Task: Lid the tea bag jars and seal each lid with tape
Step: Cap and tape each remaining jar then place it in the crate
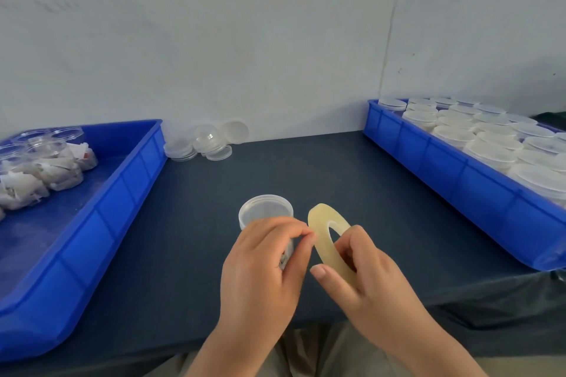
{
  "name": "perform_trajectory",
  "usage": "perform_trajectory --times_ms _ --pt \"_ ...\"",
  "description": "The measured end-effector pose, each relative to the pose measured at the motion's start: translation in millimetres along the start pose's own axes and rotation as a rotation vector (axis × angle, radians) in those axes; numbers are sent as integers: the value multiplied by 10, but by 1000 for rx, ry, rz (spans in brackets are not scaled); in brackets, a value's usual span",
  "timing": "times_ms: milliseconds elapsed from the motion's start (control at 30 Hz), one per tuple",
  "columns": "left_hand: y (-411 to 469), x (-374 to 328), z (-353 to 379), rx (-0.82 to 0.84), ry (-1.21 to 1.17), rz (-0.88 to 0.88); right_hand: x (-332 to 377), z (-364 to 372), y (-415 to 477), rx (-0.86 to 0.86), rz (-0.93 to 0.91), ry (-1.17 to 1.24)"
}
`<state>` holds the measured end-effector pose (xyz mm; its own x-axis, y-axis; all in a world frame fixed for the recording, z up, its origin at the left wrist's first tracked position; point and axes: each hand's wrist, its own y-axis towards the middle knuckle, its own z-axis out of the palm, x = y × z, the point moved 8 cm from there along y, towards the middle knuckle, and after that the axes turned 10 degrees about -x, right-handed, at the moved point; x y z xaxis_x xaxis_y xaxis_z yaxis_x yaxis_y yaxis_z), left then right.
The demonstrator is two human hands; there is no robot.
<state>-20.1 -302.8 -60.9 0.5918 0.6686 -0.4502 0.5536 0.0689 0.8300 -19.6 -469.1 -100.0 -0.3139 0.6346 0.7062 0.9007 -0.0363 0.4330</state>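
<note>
We work from a single view, head-worn and wide-angle, aimed forward and down from the person's own side of the dark table [306,168]. It sits close: left hand [260,269] and right hand [367,281] fill the low centre with the tape roll [324,236] between them, and the forearms run off the bottom edge. We face the pale wall [245,40] at the table's far edge. The left blue tray [101,223] and right blue tray [444,174] sit at the frame sides, both cropped. Edges bow outward.
</note>
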Motion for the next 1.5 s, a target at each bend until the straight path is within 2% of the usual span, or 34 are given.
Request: perform_trajectory --times_ms 67,133,233,333,433,600,733,900,967,1033,1100,1167,1267,1333,1433,1500 --pt "-8 -34 28 -3 102 68 3 39 -21 15 11 -15" --pt "-28 -26 48 17 113 54 -14 54 -19 0 33 -25" --pt "-91 60 71 112 -6 -99 -43 5 44 -41 47 -25" --pt "-177 146 143 229 -157 -265 -40 -39 100 5 9 -29" --pt "-185 179 184 255 -128 -269 31 -9 76 81 -80 -93" --pt "-102 165 52 106 -54 -169 103 59 28 130 -173 -133" --pt "-131 220 -47 79 -110 -188 79 70 65 139 -224 -277" --pt "-263 257 -107 -28 -142 -181 16 90 89 118 -188 -254" --pt "-315 362 -147 -132 -156 -208 -51 98 98 109 -153 -245" --pt "-364 550 -128 -184 -125 -308 -88 93 115 94 -128 -249" --pt "-394 742 31 -108 -176 -508 -75 81 128 58 -130 -239" --pt "-358 839 231 -13 -289 -621 -57 71 147 26 -118 -201" --pt "-226 973 339 69 -300 -620 -52 91 152 41 -88 -149" --pt "-159 1017 359 183 -305 -570 -54 98 144 66 -86 -165" --pt "-157 987 380 341 -424 -554 -91 106 149 110 -72 -214" --pt "-182 938 399 372 -494 -562 -104 104 156 123 -63 -225"
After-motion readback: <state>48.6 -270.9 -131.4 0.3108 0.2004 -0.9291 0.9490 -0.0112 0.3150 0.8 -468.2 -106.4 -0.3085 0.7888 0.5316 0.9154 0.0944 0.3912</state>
